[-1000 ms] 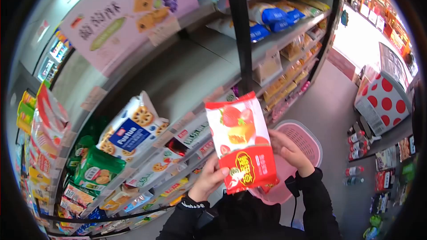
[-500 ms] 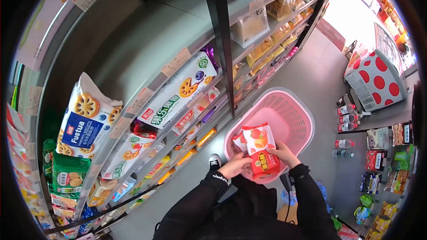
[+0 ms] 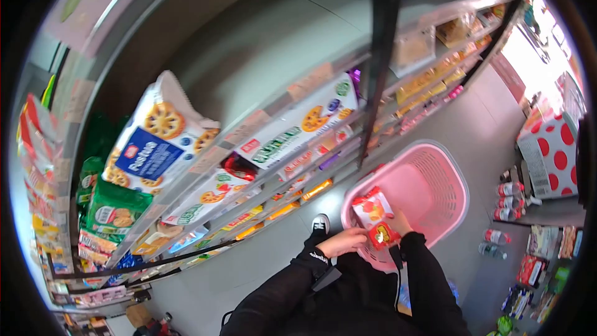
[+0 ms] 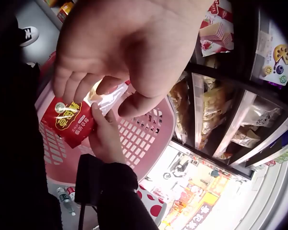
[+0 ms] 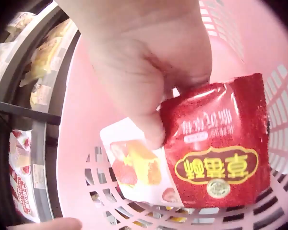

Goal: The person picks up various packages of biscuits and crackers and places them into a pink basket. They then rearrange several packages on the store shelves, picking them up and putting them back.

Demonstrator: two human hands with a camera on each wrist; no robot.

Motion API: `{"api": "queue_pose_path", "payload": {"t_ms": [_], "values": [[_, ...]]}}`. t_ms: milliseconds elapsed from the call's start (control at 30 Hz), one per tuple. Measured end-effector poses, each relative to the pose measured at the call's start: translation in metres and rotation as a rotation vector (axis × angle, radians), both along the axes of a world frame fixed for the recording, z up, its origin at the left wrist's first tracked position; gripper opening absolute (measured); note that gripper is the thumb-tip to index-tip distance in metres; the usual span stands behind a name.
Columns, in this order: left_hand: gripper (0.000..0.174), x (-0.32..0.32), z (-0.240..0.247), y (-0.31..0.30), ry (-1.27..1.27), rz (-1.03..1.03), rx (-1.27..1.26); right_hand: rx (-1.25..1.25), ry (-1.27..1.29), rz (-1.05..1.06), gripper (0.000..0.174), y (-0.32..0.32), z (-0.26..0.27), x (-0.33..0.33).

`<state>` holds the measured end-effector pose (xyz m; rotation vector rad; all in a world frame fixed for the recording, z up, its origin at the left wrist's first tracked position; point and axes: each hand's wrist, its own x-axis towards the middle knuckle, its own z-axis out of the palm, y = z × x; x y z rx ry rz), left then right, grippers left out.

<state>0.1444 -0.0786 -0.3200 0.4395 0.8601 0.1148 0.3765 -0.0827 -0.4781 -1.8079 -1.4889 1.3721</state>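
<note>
We hold the red snack bag (image 3: 375, 224) low inside the pink basket (image 3: 457, 177), at its near edge. Our left hand (image 3: 346, 241) pinches one end with bent fingers. Our right hand (image 3: 399, 218) grips the other end with thumb and curled fingers, likely to keep it steady. Full shelves (image 3: 273, 149) stand close on our left. Our shoe (image 3: 321, 223) sits just beside the basket.

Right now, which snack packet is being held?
The red-and-white strawberry-picture packet, held by left hand and right hand over the pink plastic basket; others sit on shelves.
</note>
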Motion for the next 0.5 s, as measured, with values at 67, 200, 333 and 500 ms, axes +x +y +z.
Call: {"api": "queue_pose_path", "payload": {"t_ms": [67, 200, 333, 500], "values": [[0.039, -0.013, 0.004, 0.002, 0.007, -0.019, 0.053, -0.11, -0.073, -0.024, 0.045, 0.001, 0.018, -0.001], [0.04, -0.041, 0.016, 0.007, 0.096, 0.013, 0.123, -0.152, -0.154, 0.071, 0.062, 0.007, 0.032, 0.002], [0.036, -0.083, 0.065, 0.026, 0.136, 0.147, 0.438, 0.198, -0.63, 0.227, 0.054, 0.022, 0.041, 0.003], [0.031, -0.141, 0.209, 0.027, 0.244, 0.49, 1.001, 0.066, 0.03, 0.475, 0.033, 0.072, 0.262, -0.066]]}}
